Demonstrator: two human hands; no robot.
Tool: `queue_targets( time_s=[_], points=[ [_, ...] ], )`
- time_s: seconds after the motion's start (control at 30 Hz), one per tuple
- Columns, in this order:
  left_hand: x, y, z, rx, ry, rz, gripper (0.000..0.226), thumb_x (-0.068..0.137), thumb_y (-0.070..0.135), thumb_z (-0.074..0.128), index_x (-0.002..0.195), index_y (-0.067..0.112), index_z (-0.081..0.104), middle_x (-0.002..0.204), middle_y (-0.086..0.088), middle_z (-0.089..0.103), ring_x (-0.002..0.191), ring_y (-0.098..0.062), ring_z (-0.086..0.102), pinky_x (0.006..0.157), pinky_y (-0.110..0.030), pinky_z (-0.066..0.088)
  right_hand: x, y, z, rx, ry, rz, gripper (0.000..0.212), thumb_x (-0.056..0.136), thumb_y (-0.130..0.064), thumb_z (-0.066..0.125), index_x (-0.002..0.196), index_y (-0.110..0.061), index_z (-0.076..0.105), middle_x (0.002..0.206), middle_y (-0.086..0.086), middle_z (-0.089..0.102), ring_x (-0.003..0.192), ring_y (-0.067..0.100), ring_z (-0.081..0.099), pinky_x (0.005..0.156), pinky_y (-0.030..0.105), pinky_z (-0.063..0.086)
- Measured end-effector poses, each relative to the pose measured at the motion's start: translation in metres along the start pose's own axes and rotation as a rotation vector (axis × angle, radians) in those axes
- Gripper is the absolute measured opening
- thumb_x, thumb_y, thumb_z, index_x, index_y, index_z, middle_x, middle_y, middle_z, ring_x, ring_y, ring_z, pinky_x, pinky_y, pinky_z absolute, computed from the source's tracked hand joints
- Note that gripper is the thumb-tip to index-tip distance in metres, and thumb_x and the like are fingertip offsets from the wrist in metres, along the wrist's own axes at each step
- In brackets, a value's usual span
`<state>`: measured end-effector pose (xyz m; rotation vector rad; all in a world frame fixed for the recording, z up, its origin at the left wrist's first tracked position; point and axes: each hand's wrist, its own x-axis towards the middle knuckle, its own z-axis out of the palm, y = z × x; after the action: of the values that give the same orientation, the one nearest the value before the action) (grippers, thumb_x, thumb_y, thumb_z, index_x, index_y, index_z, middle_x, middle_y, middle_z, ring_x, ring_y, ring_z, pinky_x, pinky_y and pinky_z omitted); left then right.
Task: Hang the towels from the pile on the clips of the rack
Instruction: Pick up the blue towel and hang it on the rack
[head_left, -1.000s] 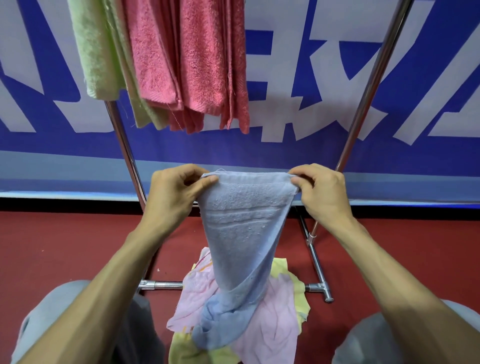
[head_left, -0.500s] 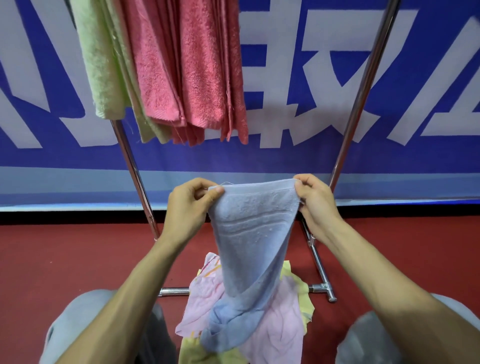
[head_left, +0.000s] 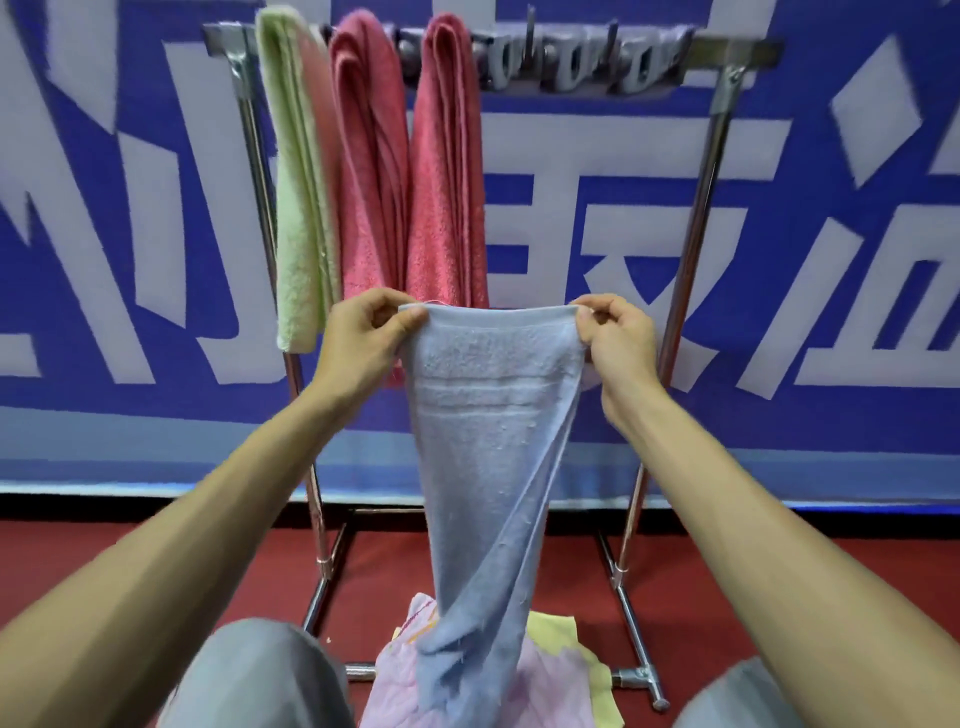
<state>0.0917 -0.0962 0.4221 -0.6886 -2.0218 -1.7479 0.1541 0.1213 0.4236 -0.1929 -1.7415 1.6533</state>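
Left hand (head_left: 363, 338): fingers curled, pinching the top left corner of the blue towel (head_left: 493, 415), thumb on the front.
Right hand (head_left: 615, 332): same grip on the top right corner.
Blue towel: top hem pulled straight between my hands. The rest narrows and twists downward, with the tail down at the pile (head_left: 550, 691). Can't tell if the tail has cleared it.
Pile: pink and yellow towels on the red floor (head_left: 208, 561), between my knees and at the foot of the rack (head_left: 727, 49).
Just changed: I raised both hands and looked up. The hem now sits level with the bottom ends of the hung towels instead of well below them.
Means for task: the towel is picked and spread, and I'm in the lift toward the clips. Hanging not yet done. I judge there's a fair climb left to the bar.
Versus earlier frame: the rack's top bar and the row of clips (head_left: 576, 65) are in view now, where before I saw only the lower parts of the hung towels. My grip is unchanged and the hem is a bit tauter.
Already hung: green towel (head_left: 296, 208) and two red towels (head_left: 369, 182) on the left side of the bar.
Free clips: several grey ones to the right of the red towels. They're blurred, so no count.
Behind: blue and white banner (head_left: 779, 260).
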Motion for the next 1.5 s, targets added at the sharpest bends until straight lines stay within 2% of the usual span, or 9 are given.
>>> queue_targets(
  time_s=[0.13, 0.3, 0.47, 0.67, 0.9, 1.03, 1.2, 1.3, 1.5],
  points=[
    [0.030, 0.033, -0.016, 0.050, 0.038, 0.090, 0.016, 0.088, 0.011, 0.063, 0.076, 0.021, 0.063, 0.067, 0.001, 0.059, 0.068, -0.014, 0.054, 0.063, -0.036, 0.050, 0.013, -0.044, 0.008, -0.082, -0.024, -0.095, 0.021, 0.091, -0.005, 0.051, 0.086, -0.019, 0.066, 0.083, -0.006, 0.063, 0.080, 0.008, 0.058, 0.077, 0.029, 0.051],
    [0.054, 0.068, -0.014, 0.111, 0.130, 0.185, 0.008, 0.092, 0.017, 0.059, 0.086, 0.012, 0.061, 0.076, 0.010, 0.058, 0.067, 0.004, 0.051, 0.061, -0.008, 0.040, 0.034, -0.084, 0.016, -0.027, 0.025, -0.164, 0.022, 0.089, -0.008, 0.052, 0.081, -0.022, 0.066, 0.084, -0.003, 0.066, 0.081, 0.012, 0.061, 0.070, 0.028, 0.051],
    [0.067, 0.087, -0.011, 0.173, 0.121, 0.233, 0.008, 0.093, 0.022, 0.057, 0.089, 0.016, 0.059, 0.082, 0.010, 0.058, 0.080, -0.009, 0.053, 0.074, -0.027, 0.046, 0.047, -0.096, 0.016, -0.036, 0.080, -0.103, 0.022, 0.087, -0.008, 0.051, 0.082, -0.021, 0.068, 0.091, 0.004, 0.070, 0.086, 0.020, 0.065, 0.070, 0.034, 0.056],
    [0.073, 0.103, -0.004, 0.164, 0.136, 0.323, 0.007, 0.091, 0.020, 0.061, 0.089, 0.014, 0.063, 0.082, 0.007, 0.061, 0.078, -0.009, 0.055, 0.071, -0.026, 0.047, 0.054, -0.106, 0.009, 0.081, 0.119, -0.072, 0.021, 0.088, -0.008, 0.052, 0.084, -0.020, 0.069, 0.091, 0.004, 0.070, 0.080, 0.017, 0.062, 0.064, 0.029, 0.051],
    [0.063, 0.088, -0.004, 0.197, 0.153, 0.235, 0.012, 0.091, 0.020, 0.061, 0.094, 0.013, 0.071, 0.088, 0.003, 0.067, 0.078, -0.005, 0.057, 0.072, -0.020, 0.047, 0.051, -0.092, 0.004, -0.065, 0.076, -0.172, 0.019, 0.088, -0.010, 0.055, 0.084, -0.023, 0.068, 0.091, 0.000, 0.070, 0.087, 0.015, 0.064, 0.072, 0.030, 0.054],
    [0.050, 0.064, -0.002, 0.196, 0.158, 0.151, 0.011, 0.089, 0.020, 0.062, 0.089, 0.015, 0.072, 0.077, 0.008, 0.065, 0.073, -0.006, 0.055, 0.073, -0.028, 0.047, 0.047, -0.068, -0.002, -0.167, 0.009, -0.154, 0.017, 0.088, -0.010, 0.059, 0.083, -0.024, 0.069, 0.091, 0.000, 0.070, 0.090, 0.018, 0.065, 0.075, 0.033, 0.056],
    [0.015, 0.009, 0.014, 0.108, 0.029, -0.018, 0.013, 0.092, 0.016, 0.059, 0.085, 0.012, 0.068, 0.063, 0.007, 0.057, 0.051, -0.007, 0.049, 0.044, -0.025, 0.042, 0.030, -0.004, -0.016, -0.249, -0.096, -0.017, 0.017, 0.087, -0.010, 0.062, 0.079, -0.024, 0.068, 0.085, -0.001, 0.068, 0.086, 0.018, 0.064, 0.077, 0.037, 0.055],
    [-0.011, -0.035, 0.028, 0.075, -0.044, -0.150, 0.017, 0.093, 0.015, 0.056, 0.079, 0.017, 0.065, 0.065, 0.010, 0.056, 0.057, 0.001, 0.047, 0.056, -0.022, 0.045, 0.018, 0.040, -0.024, -0.243, -0.147, 0.071, 0.012, 0.086, -0.007, 0.063, 0.082, -0.016, 0.070, 0.075, -0.001, 0.066, 0.074, 0.014, 0.061, 0.076, 0.039, 0.054],
    [-0.060, -0.113, 0.056, -0.012, -0.135, -0.416, 0.017, 0.094, 0.015, 0.057, 0.078, 0.015, 0.064, 0.074, -0.003, 0.058, 0.070, -0.015, 0.049, 0.065, -0.030, 0.044, -0.012, 0.129, -0.038, -0.207, -0.142, 0.300, 0.019, 0.087, -0.001, 0.059, 0.078, -0.016, 0.067, 0.076, 0.005, 0.065, 0.067, 0.014, 0.060, 0.063, 0.029, 0.052]
  ],
)
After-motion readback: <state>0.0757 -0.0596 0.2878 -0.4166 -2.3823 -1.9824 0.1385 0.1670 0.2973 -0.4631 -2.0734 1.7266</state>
